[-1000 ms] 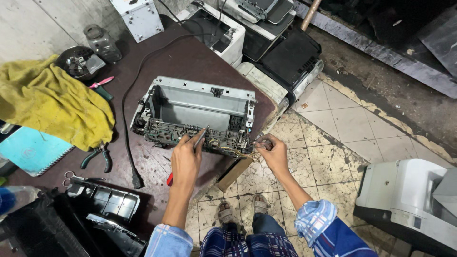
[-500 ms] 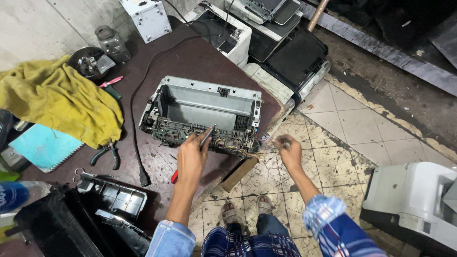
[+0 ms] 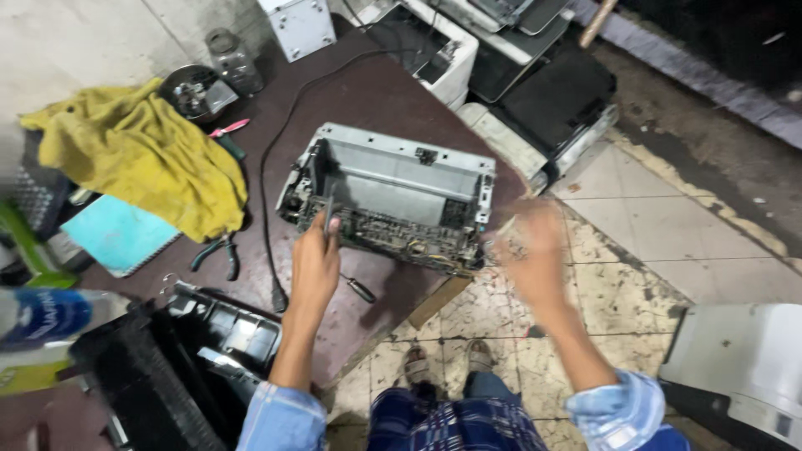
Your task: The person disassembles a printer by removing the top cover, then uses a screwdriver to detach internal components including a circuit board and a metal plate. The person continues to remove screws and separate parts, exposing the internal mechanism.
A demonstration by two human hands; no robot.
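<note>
You are mid-teardown: your left hand [image 3: 316,266] pinches a thin tool against the opened printer chassis [image 3: 391,197] on the table [image 3: 376,92], your blurred right hand's [image 3: 530,255] grip unreadable; steady the frame next.

The open grey sheet-metal printer chassis [image 3: 393,196] has a dull, matt finish, with dusty circuit boards and wiring along its near edge. It sits on a dark brown table [image 3: 393,92] whose top looks worn and faintly shiny. Left of the chassis lies a crumpled yellow cloth [image 3: 142,163], soft and matt, and beside that a smooth light-blue notebook cover [image 3: 117,234]. Right of the chassis, the tiled floor [image 3: 635,267] is stained, rough and cracked.
</note>
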